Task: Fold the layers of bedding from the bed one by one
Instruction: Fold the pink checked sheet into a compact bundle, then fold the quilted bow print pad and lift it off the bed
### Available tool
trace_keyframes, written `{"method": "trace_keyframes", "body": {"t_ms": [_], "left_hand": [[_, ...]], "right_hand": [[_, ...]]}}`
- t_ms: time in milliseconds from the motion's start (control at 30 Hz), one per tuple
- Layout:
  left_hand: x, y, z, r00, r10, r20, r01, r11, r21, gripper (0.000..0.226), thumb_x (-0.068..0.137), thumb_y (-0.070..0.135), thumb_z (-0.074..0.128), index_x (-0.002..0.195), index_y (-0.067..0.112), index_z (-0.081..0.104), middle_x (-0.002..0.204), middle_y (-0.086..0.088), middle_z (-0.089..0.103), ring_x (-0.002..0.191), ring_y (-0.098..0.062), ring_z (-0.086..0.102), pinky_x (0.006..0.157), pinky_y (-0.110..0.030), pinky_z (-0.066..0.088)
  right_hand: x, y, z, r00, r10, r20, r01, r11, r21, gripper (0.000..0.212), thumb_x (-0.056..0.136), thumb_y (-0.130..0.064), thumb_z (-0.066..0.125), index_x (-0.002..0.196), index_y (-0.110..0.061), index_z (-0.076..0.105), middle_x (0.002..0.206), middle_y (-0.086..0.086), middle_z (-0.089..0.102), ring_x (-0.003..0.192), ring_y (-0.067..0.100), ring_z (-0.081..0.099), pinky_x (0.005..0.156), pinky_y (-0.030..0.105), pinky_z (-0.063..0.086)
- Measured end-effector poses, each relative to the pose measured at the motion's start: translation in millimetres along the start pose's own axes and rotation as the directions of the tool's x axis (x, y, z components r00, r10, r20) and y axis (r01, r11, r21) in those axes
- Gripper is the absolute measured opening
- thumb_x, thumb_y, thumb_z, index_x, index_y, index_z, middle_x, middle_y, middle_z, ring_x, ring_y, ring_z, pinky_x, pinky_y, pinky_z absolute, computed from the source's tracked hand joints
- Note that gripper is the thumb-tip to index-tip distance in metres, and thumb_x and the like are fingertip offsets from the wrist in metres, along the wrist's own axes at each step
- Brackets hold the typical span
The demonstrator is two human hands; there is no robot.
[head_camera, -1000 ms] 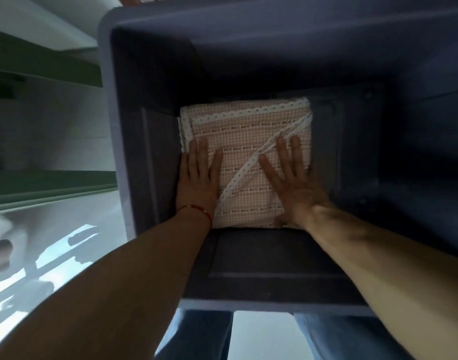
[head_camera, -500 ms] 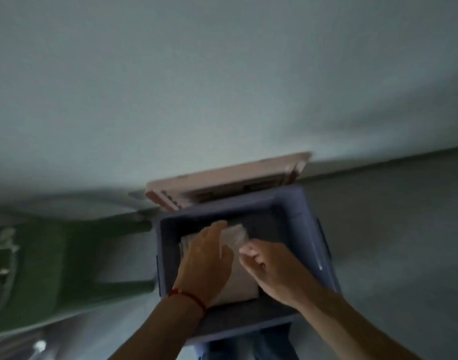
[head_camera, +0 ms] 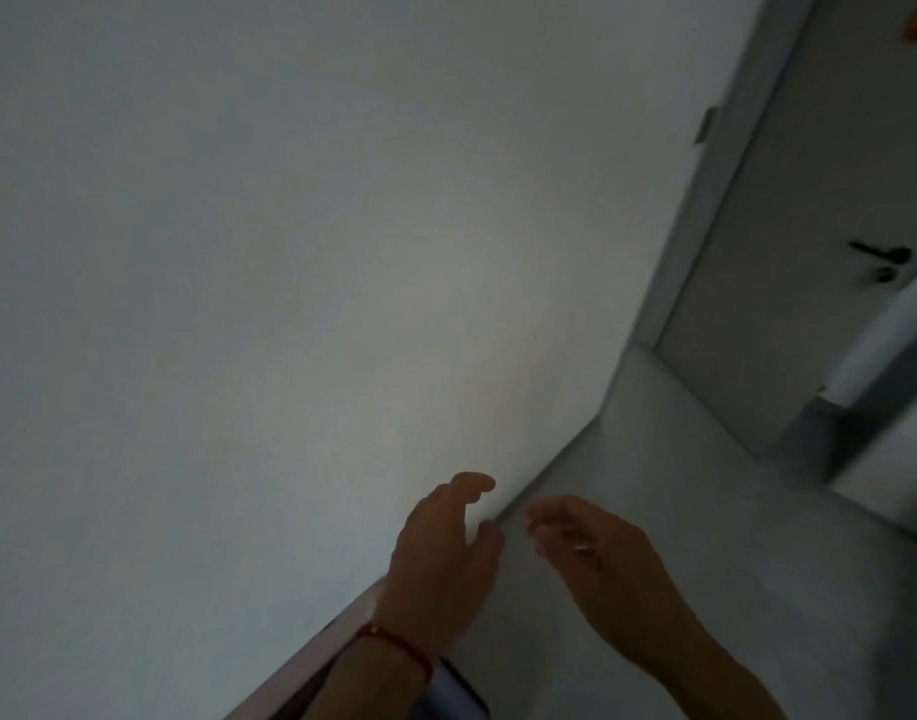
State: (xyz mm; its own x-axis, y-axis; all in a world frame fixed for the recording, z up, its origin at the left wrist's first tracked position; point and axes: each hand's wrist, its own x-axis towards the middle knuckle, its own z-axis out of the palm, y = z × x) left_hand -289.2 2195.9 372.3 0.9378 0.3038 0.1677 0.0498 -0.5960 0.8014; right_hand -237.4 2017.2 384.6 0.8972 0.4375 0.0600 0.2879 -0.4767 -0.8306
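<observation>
1. The left hand [head_camera: 442, 558] hung in the air with its fingers loosely curved and apart, holding nothing; a red cord bracelet [head_camera: 397, 644] circled its wrist.
2. The right hand [head_camera: 596, 553] was raised just beside it, blurred, fingers relaxed and slightly bent, also holding nothing.
3. The two hands were near each other but did not touch.
4. Under the left forearm, at the bottom edge, a corner of a bluish bin [head_camera: 459, 691] showed; the folded bedding was out of sight, so its place could not be told.
5. A pale wall [head_camera: 290, 252] filled most of the view and met a grey floor [head_camera: 705, 511].
6. At the far right stood a grey door [head_camera: 809, 226] with a dark lever handle [head_camera: 880, 252].
</observation>
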Motion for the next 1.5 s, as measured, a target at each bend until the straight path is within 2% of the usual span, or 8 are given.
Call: {"method": "trace_keyframes", "body": {"t_ms": [167, 300, 800, 933, 1067, 1233, 1367, 1500], "left_hand": [[24, 90, 45, 0.968, 0.198, 0.154, -0.188, 0.979, -0.075, 0.053, 0.08, 0.034, 0.051, 0.132, 0.027, 0.056, 0.122, 0.01, 0.063, 0.112, -0.01, 0.058, 0.099, -0.032, 0.047], [38, 153, 112, 0.929, 0.298, 0.221, -0.273, 0.953, -0.134, 0.04, 0.089, 0.017, 0.064, 0.128, 0.025, 0.059, 0.121, 0.013, 0.06, 0.11, -0.01, 0.057, 0.099, -0.03, 0.047], [98, 393, 483, 0.739, 0.39, 0.549, -0.168, 0.896, -0.411, 0.032, 0.084, -0.004, 0.062, 0.099, 0.023, 0.069, 0.1, 0.013, 0.069, 0.09, 0.007, 0.061, 0.073, -0.002, 0.042], [145, 423, 562, 0.672, 0.425, 0.606, -0.169, 0.885, -0.433, 0.03, 0.083, 0.01, 0.063, 0.093, 0.038, 0.061, 0.1, 0.018, 0.067, 0.089, 0.007, 0.061, 0.071, -0.003, 0.043], [214, 452, 646, 0.568, 0.487, 0.664, -0.203, 0.864, -0.461, 0.033, 0.082, 0.015, 0.067, 0.095, 0.045, 0.06, 0.103, 0.024, 0.065, 0.093, 0.002, 0.062, 0.073, -0.006, 0.044], [314, 505, 748, 0.356, 0.572, 0.739, -0.213, 0.819, -0.532, 0.035, 0.073, 0.035, 0.061, 0.108, 0.038, 0.065, 0.11, 0.021, 0.066, 0.099, 0.01, 0.059, 0.082, -0.012, 0.047], [365, 551, 820, 0.154, 0.609, 0.778, -0.258, 0.785, -0.563, 0.035, 0.089, 0.019, 0.065, 0.122, 0.031, 0.062, 0.118, 0.021, 0.061, 0.107, 0.012, 0.056, 0.082, -0.002, 0.041], [401, 601, 898, 0.016, 0.618, 0.786, -0.306, 0.751, -0.584, 0.035, 0.092, 0.02, 0.064, 0.124, 0.034, 0.058, 0.123, 0.014, 0.059, 0.115, -0.003, 0.055, 0.093, -0.019, 0.046]], "right_hand": [[-25, 21, -87, 0.962, 0.064, -0.265, -0.074, 0.997, -0.027, 0.013, 0.099, -0.025, 0.064, 0.105, -0.033, 0.071, 0.096, -0.017, 0.074, 0.089, 0.0, 0.07, 0.08, 0.016, 0.055], [-47, 61, -159, 0.897, 0.128, -0.424, -0.131, 0.991, 0.022, 0.013, 0.098, -0.023, 0.065, 0.102, -0.033, 0.071, 0.095, -0.018, 0.074, 0.089, -0.002, 0.068, 0.079, 0.013, 0.052], [-94, 302, -445, 0.614, 0.371, -0.696, -0.301, 0.926, 0.227, 0.034, 0.094, -0.008, 0.068, 0.096, -0.042, 0.071, 0.09, -0.018, 0.075, 0.082, 0.01, 0.072, 0.077, 0.025, 0.058], [-63, 353, -498, 0.547, 0.4, -0.735, -0.335, 0.91, 0.246, 0.027, 0.095, -0.007, 0.066, 0.093, -0.033, 0.073, 0.09, -0.014, 0.076, 0.083, 0.011, 0.073, 0.077, 0.028, 0.058], [-21, 404, -560, 0.444, 0.437, -0.782, -0.396, 0.879, 0.267, 0.018, 0.095, -0.009, 0.068, 0.097, -0.026, 0.075, 0.088, -0.01, 0.077, 0.083, 0.011, 0.073, 0.079, 0.031, 0.06], [38, 458, -638, 0.221, 0.484, -0.847, -0.478, 0.81, 0.339, 0.015, 0.095, -0.016, 0.07, 0.096, -0.03, 0.074, 0.085, -0.01, 0.076, 0.079, 0.009, 0.073, 0.067, 0.023, 0.056], [71, 500, -690, 0.099, 0.493, -0.864, -0.501, 0.775, 0.385, 0.014, 0.095, -0.019, 0.069, 0.098, -0.031, 0.074, 0.089, -0.013, 0.077, 0.085, 0.007, 0.073, 0.078, 0.03, 0.058], [101, 554, -748, -0.02, 0.473, -0.881, -0.525, 0.745, 0.412, 0.013, 0.095, -0.02, 0.068, 0.098, -0.032, 0.073, 0.086, -0.014, 0.075, 0.084, 0.006, 0.072, 0.078, 0.033, 0.058]]}}
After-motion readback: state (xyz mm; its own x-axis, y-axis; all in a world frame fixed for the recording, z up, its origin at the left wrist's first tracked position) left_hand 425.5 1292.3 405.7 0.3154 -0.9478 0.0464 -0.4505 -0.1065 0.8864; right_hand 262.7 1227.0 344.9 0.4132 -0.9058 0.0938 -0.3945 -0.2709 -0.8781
